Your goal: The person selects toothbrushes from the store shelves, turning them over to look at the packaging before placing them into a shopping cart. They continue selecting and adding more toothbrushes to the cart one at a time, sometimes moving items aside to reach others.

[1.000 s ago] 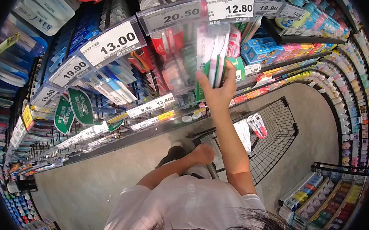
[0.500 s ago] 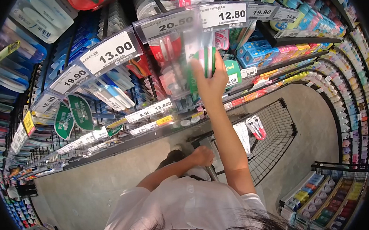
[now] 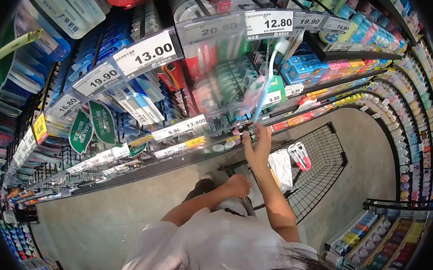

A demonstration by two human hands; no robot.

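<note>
right hand [image 3: 257, 147] raised, grip pinching low end of toothbrush pack [image 3: 263, 83] (blurred) just below 12.80 price tag [image 3: 269, 24] | left hand [image 3: 237, 184] fisted on cart handle, exact hold unclear | risk: thin pinch, pack may snag peg hooks and drop beside cart [image 3: 320, 162]

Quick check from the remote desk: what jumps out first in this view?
The right hand holds a clear-packed blue-and-white toothbrush up against the hanging racks. Big white price tags run along the upper shelves. Below, the left hand rests at the black wire shopping cart.
</note>
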